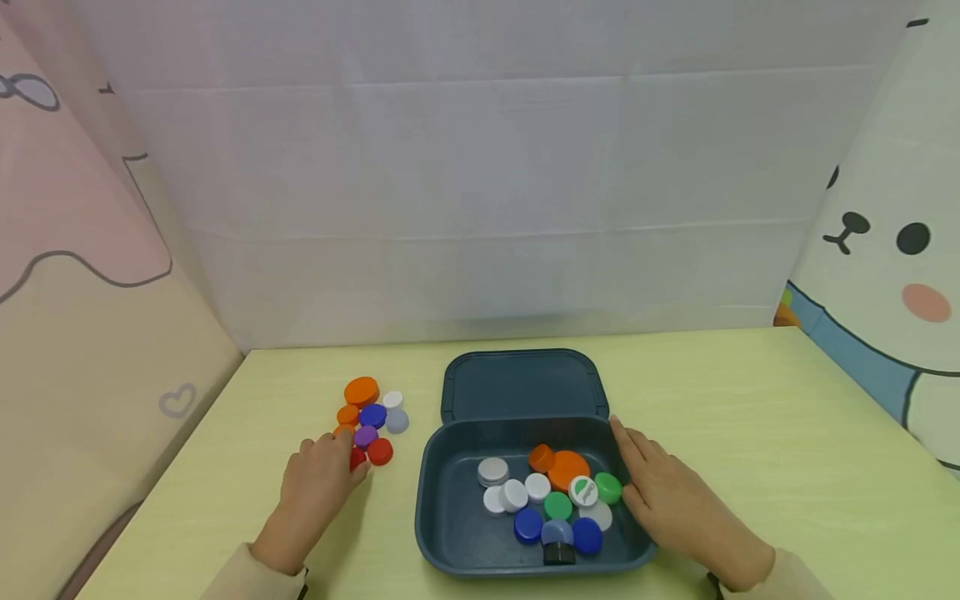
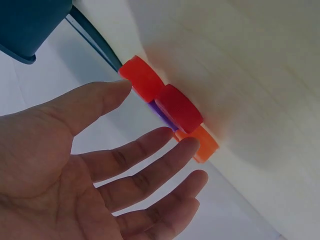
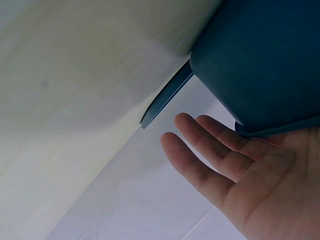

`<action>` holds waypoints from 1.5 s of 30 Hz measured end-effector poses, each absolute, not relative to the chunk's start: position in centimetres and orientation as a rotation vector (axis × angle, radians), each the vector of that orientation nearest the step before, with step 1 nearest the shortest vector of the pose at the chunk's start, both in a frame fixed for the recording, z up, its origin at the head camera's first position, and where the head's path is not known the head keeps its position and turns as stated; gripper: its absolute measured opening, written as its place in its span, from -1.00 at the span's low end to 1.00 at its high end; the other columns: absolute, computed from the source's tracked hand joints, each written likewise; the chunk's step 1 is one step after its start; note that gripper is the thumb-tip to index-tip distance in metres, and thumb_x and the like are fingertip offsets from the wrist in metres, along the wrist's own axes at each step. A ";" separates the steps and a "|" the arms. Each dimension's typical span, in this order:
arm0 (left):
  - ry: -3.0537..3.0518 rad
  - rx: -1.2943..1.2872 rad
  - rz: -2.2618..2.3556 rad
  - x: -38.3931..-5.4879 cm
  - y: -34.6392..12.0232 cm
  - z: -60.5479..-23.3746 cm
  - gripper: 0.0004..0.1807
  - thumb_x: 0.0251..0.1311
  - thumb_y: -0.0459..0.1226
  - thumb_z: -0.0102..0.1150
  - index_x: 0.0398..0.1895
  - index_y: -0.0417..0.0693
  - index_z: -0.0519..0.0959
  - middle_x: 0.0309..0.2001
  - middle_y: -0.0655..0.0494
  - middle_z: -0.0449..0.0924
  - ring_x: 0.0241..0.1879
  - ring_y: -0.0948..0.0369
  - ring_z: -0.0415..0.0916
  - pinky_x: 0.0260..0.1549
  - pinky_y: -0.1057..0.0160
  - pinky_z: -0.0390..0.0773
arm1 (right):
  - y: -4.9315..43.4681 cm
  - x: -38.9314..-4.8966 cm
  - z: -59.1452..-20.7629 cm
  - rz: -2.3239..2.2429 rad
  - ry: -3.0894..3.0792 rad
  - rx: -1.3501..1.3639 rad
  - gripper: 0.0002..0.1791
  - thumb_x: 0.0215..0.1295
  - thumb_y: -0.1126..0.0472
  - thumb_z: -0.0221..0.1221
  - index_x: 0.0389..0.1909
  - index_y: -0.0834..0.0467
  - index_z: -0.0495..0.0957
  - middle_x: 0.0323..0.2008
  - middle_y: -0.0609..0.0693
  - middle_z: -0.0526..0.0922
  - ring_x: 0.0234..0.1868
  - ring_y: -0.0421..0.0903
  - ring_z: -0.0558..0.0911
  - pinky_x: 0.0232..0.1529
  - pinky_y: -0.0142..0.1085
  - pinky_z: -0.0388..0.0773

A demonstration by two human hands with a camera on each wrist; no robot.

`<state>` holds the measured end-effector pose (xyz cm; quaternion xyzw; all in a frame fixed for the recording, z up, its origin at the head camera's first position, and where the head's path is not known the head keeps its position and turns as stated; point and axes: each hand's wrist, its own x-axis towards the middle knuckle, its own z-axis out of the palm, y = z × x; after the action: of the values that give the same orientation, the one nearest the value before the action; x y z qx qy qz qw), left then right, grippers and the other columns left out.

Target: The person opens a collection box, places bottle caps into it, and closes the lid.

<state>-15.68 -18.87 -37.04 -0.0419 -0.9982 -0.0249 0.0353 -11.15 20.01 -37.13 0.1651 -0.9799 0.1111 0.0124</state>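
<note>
My left hand reaches over the near edge of a group of bottle caps on the table. In the left wrist view, its thumb is by a red cap and its fingertips are close to a second red cap and an orange cap. Nothing is gripped between the spread fingers. A dark blue plastic box holds several white, orange, green and blue caps. Along the box's right rim rests my right hand, its fingers extended against the outside wall.
Behind the box lies its dark blue lid. Farther back in the loose group are a large orange cap, a white cap, a blue cap and a purple cap. A white cloth wall borders the table's far edge.
</note>
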 end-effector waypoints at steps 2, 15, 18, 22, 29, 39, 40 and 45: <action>-3.071 -0.130 -0.065 -15.8 -18.9 -37.1 -0.59 -0.07 -0.12 0.33 -0.34 -0.27 0.48 -0.56 -0.07 0.44 -0.58 0.05 0.32 -0.61 0.15 0.42 | 20.0 -11.1 -37.1 0.348 -3.057 0.510 -0.29 0.22 0.18 0.02 0.37 0.26 0.01 0.25 0.21 0.30 0.18 0.14 0.39 0.07 0.05 0.41; -3.108 -0.118 -0.034 -16.1 -18.8 -37.1 -0.58 -0.07 -0.12 0.33 -0.32 -0.29 0.48 -0.52 -0.09 0.45 -0.55 0.04 0.35 -0.59 0.14 0.44 | 19.7 -11.1 -37.0 0.369 -3.058 0.497 -0.30 0.23 0.18 0.01 0.36 0.26 0.02 0.25 0.22 0.30 0.19 0.14 0.38 0.08 0.07 0.40; -3.126 -0.099 -0.027 -16.2 -18.8 -37.1 -0.58 -0.07 -0.13 0.33 -0.31 -0.29 0.48 -0.52 -0.10 0.45 -0.54 0.04 0.35 -0.58 0.14 0.45 | 19.8 -11.2 -37.0 0.370 -3.056 0.500 -0.29 0.23 0.18 0.01 0.36 0.26 0.01 0.25 0.22 0.30 0.18 0.14 0.38 0.07 0.07 0.40; -3.151 -0.074 -0.032 -16.4 -18.8 -37.3 -0.59 -0.07 -0.13 0.34 -0.32 -0.29 0.48 -0.52 -0.09 0.45 -0.54 0.04 0.35 -0.57 0.15 0.45 | 19.8 -11.2 -37.1 0.364 -3.050 0.509 -0.29 0.22 0.18 0.01 0.37 0.26 0.02 0.24 0.22 0.30 0.18 0.14 0.39 0.06 0.07 0.41; -3.189 -0.047 -0.023 -16.7 -19.0 -37.6 -0.64 -0.06 -0.14 0.34 -0.39 -0.27 0.50 -0.54 -0.05 0.43 -0.52 0.05 0.32 -0.55 0.17 0.42 | 19.7 -11.2 -37.2 0.366 -3.042 0.500 -0.30 0.23 0.18 0.01 0.36 0.26 0.03 0.25 0.21 0.31 0.18 0.13 0.39 0.07 0.06 0.41; -3.161 -0.057 -0.051 -16.4 -18.9 -37.2 -0.61 -0.07 -0.15 0.35 -0.37 -0.28 0.48 -0.52 -0.08 0.44 -0.52 0.04 0.33 -0.55 0.15 0.43 | 19.8 -11.1 -37.3 0.358 -3.042 0.502 -0.30 0.22 0.18 0.02 0.36 0.26 0.02 0.25 0.21 0.31 0.18 0.13 0.40 0.06 0.06 0.41; -3.153 -0.062 -0.050 -16.3 -18.9 -37.1 -0.60 -0.07 -0.14 0.35 -0.35 -0.29 0.48 -0.51 -0.08 0.44 -0.52 0.04 0.33 -0.55 0.16 0.43 | 19.8 -11.1 -37.3 0.356 -3.043 0.496 -0.30 0.22 0.18 0.01 0.36 0.26 0.02 0.25 0.21 0.31 0.18 0.13 0.40 0.07 0.05 0.41; -3.085 -0.110 -0.044 -15.9 -18.4 -36.3 -0.59 -0.08 -0.12 0.35 -0.38 -0.31 0.50 -0.52 -0.08 0.44 -0.54 0.06 0.32 -0.58 0.20 0.41 | 19.9 -11.1 -37.3 0.348 -3.040 0.509 -0.29 0.21 0.18 0.02 0.36 0.26 0.02 0.24 0.20 0.32 0.16 0.12 0.41 0.04 0.04 0.43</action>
<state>-15.88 -18.36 -36.27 -0.0356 -0.9989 -0.0143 0.0270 -11.09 19.90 -37.29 0.1640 -0.9799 0.1123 0.0201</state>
